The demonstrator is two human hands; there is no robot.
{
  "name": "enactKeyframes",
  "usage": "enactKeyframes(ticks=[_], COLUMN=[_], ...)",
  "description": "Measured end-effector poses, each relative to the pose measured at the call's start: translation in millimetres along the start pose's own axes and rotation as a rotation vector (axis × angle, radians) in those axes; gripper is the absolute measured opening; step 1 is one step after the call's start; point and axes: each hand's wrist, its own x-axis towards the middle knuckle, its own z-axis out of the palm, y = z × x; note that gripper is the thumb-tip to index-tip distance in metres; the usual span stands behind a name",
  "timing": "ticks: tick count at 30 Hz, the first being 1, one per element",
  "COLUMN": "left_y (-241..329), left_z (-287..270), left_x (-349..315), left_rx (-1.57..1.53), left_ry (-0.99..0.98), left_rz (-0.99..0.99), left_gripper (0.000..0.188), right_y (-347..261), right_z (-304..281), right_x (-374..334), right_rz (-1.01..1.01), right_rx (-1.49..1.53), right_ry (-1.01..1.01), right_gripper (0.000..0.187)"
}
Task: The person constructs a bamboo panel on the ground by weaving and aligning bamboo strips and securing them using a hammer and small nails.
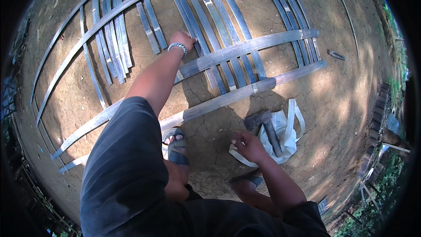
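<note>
My left hand [183, 40], with a chain bracelet at the wrist, reaches forward over the ground. Its fingers are closed at the edge of a grey bamboo strip [200, 32], one of several lying side by side. Two long split bamboo pieces cross near those strips: one piece [239, 49] lies over them, and the other [228, 98] runs past their near ends. Low on the right, my right hand [250, 147] hangs with curled fingers, thumb and fingertips together; anything pinched there is too small to make out. Beside it a hammer [272, 138] rests on a white bag [287, 142].
More bamboo strips [115, 39] lie at the far left, and another group [287, 11] at the far right. Pliers [336, 55] rest on the cracked dirt beyond the crosspieces' right ends. My sandalled left foot [176, 145] stands close to the nearest bamboo piece. Stacked bricks or tiles [375, 127] edge the right side.
</note>
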Motion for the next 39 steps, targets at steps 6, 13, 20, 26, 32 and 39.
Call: enactKeyframes(ticks=[6, 13, 20, 26, 32, 39], left_y=[14, 4, 22, 30, 23, 27], left_z=[-19, -28, -57, -70, -66, -61], left_x=[-33, -56, -68, -43, -35, -46], left_rx=[-0.034, 0.111, 0.686, 0.829, 0.818, 0.828], left_ry=[-0.252, -0.266, -0.118, -0.315, -0.335, -0.322], left_rz=[-0.079, -0.029, 0.85, 0.904, 0.931, 0.925], left_gripper=[0.028, 0.033, 0.062, 0.065, 0.053, 0.048], right_y=[-24, -27, -38, -38, -36, -38], right_z=[-9, 3, 10, 4, 3, 6], right_x=[8, 38, 67, 74, 75, 78], right_rz=[-0.026, -0.118, -0.363, -0.374, -0.359, -0.308], right_rx=[-0.015, -0.041, -0.367, -0.424, -0.43, -0.373], right_ry=[0.116, 0.178, 0.492, 0.462, 0.43, 0.434], right_gripper=[0.046, 0.053, 0.053, 0.052, 0.05, 0.05])
